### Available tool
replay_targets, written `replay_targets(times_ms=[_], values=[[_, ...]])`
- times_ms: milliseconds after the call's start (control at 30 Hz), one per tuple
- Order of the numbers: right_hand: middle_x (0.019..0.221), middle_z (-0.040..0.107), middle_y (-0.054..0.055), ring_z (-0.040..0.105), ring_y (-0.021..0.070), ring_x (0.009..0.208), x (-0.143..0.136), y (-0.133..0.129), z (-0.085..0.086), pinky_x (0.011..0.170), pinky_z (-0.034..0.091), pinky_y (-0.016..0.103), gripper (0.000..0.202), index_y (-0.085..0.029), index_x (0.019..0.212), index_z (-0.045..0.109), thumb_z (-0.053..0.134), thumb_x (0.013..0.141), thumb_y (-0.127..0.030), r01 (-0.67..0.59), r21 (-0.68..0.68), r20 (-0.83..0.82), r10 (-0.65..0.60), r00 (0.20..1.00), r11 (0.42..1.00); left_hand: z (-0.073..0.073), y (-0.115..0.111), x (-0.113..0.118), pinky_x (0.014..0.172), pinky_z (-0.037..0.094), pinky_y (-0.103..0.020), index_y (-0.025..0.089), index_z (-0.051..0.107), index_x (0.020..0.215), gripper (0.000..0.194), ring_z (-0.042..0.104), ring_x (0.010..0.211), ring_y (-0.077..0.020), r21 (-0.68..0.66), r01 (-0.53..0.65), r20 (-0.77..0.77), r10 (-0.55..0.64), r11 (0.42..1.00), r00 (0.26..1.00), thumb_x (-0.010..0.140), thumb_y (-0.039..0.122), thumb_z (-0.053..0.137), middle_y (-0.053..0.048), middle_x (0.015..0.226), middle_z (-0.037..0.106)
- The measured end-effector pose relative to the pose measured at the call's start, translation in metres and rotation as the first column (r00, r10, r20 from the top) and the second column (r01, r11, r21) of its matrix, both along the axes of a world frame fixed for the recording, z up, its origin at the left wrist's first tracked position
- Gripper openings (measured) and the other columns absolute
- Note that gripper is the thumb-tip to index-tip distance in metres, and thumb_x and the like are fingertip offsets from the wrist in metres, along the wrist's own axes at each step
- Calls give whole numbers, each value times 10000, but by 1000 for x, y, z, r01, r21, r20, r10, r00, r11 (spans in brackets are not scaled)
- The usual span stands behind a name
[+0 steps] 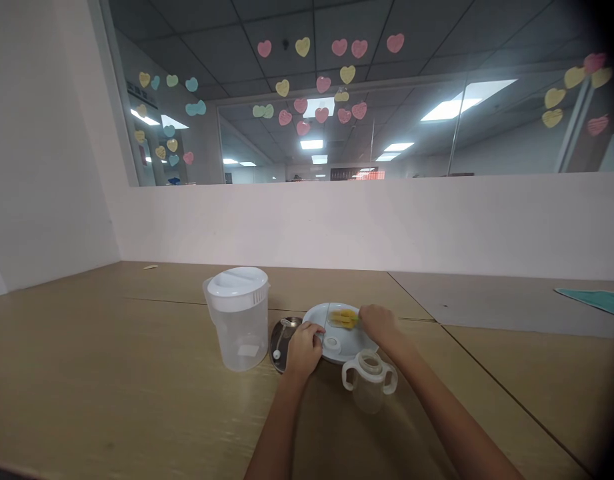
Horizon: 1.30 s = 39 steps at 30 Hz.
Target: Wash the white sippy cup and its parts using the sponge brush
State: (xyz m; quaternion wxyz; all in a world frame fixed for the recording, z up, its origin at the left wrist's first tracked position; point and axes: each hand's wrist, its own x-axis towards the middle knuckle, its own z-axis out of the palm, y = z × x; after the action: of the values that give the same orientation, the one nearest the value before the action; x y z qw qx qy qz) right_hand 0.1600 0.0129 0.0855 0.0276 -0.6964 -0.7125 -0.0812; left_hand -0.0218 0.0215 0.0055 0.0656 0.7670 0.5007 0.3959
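On the table a white plate (355,343) carries pale-yellow food pieces (343,319) and a small white round cap (331,345). My left hand (304,348) grips the plate's left rim, fingertips over its edge. At the right side of the plate, my right hand (379,325) is closed beside the yellow pieces; a bit of yellow-green shows by its fingers, but what it holds is hidden. Just in front of the plate stands a lidless clear sippy cup (369,393) with two white handles. A round metal dish (278,333) holding a thin straw piece (281,343) is partly behind my left hand.
Left of the dish stands a clear plastic pitcher (241,333) with a white lid (238,280). A teal cloth or mat (594,300) lies at the far right. A small flat piece (151,267) rests near the back wall, below a window with heart-shaped notes.
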Motion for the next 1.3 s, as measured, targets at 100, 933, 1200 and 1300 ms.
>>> replay_targets(times_ms=[100, 933, 1200, 1300], values=[[1046, 658, 169, 627, 267, 983, -2, 3, -3, 760, 488, 340, 327, -151, 1040, 663, 400, 860, -76, 10, -9, -21, -10, 1000, 1000, -1, 0, 0, 884, 429, -271, 201, 648, 875, 351, 578, 938, -153, -7, 13, 12, -13, 1000, 1000, 706, 15, 403, -26, 943, 641], [939, 700, 59, 633, 179, 855, 36, -11, 26, 676, 431, 233, 296, -220, 930, 719, 503, 747, -134, -129, 7, -293, 125, 948, 992, 2, -5, 4, 963, 370, -370, 201, 566, 1108, 349, 500, 1097, -222, 183, -159, -52, 171, 970, 984, 782, 126, 470, -74, 1160, 563], [816, 707, 36, 618, 163, 768, 45, -40, 53, 677, 437, 232, 295, -183, 957, 719, 503, 763, -238, -400, 39, -573, 349, 742, 916, 18, -20, 10, 969, 355, -363, 218, 398, 1303, 464, 481, 1124, -234, 230, -13, 38, 5, 973, 999, 869, 363, 474, -85, 1231, 545], [839, 706, 35, 602, 153, 735, 46, -41, 53, 643, 432, 228, 297, -187, 964, 719, 530, 763, -296, -447, 51, -617, 380, 689, 893, 17, -24, 8, 941, 378, -338, 202, 419, 1275, 440, 504, 1090, -219, 274, 25, 115, -58, 961, 992, 888, 413, 424, -95, 1194, 558]])
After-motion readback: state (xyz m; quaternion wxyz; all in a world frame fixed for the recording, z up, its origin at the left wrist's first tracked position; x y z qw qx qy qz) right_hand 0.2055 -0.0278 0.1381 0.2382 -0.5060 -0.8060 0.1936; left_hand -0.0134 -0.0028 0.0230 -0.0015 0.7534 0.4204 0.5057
